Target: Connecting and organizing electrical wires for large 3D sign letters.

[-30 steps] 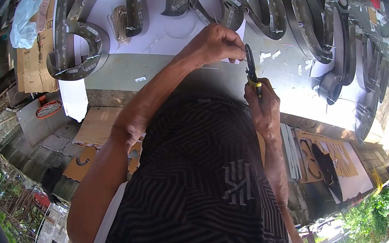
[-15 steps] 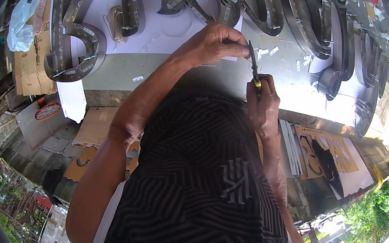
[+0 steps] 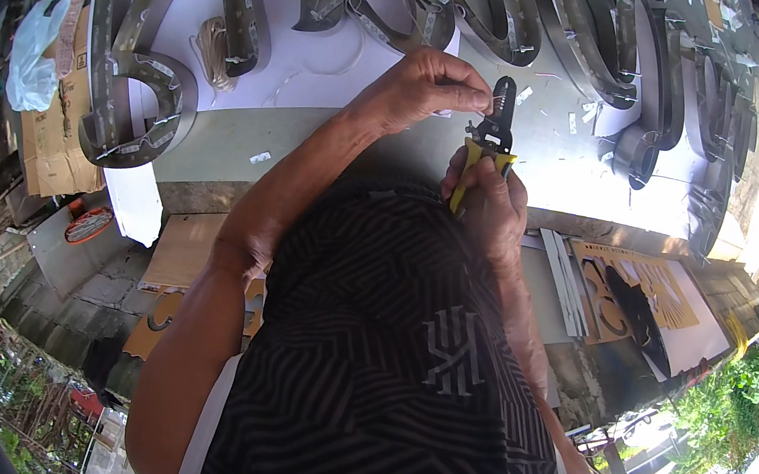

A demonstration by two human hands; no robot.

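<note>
One wire-stripper [image 3: 495,137] within right grip [image 3: 493,203]

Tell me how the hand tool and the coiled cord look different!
The hand tool is black and yellow; the coiled cord is pale tan. The hand tool is in the right hand; the coiled cord lies on the white sheet.

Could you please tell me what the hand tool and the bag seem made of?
Hand tool: probably metal head, dark, with a notched edge; yellow handles, likely plastic or rubber, from their bright colouring. Bag: apparently thin plastic, whitish, since it looks translucent and crinkled.
</note>
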